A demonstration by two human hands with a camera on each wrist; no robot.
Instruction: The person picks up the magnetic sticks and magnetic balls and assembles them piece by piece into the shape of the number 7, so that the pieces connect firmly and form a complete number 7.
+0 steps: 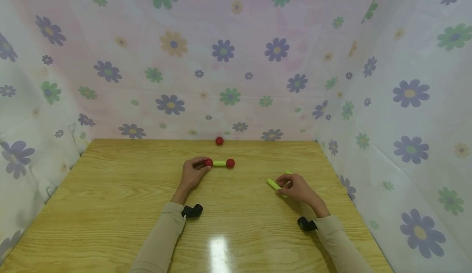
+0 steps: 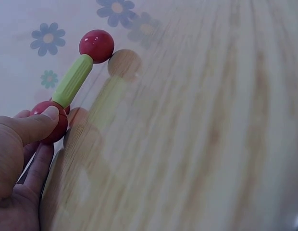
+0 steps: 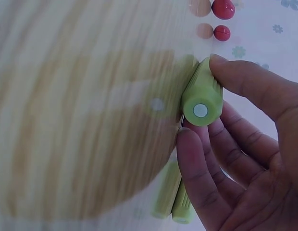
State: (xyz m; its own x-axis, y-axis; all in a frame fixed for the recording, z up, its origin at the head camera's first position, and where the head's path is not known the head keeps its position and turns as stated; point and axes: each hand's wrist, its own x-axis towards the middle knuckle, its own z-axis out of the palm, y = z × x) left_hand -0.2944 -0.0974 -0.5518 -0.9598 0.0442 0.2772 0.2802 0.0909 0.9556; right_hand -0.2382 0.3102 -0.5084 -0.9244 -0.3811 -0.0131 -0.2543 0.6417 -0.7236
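My left hand (image 1: 193, 172) holds a red ball (image 2: 57, 126) between thumb and fingers. That ball sits on the left end of a ridged green rod (image 1: 220, 163), and a second red ball (image 1: 230, 163) is on the rod's right end, making a dumbbell shape on the table. At the right, my right hand (image 1: 298, 189) pinches another green rod (image 3: 205, 91) low at the table surface, thumb on one side and fingers on the other. A pale round disc (image 3: 200, 110) shows in this rod's end. Beyond the right hand lies one more green rod (image 3: 183, 207), partly hidden by the hand in the head view.
A loose red ball (image 1: 219, 141) rests at the table's back edge, in front of the flowered cloth backdrop (image 1: 199, 92). The glossy wooden table (image 1: 125, 191) has cloth walls on both sides. Black wrist cameras (image 1: 193, 211) are strapped at the sleeves.
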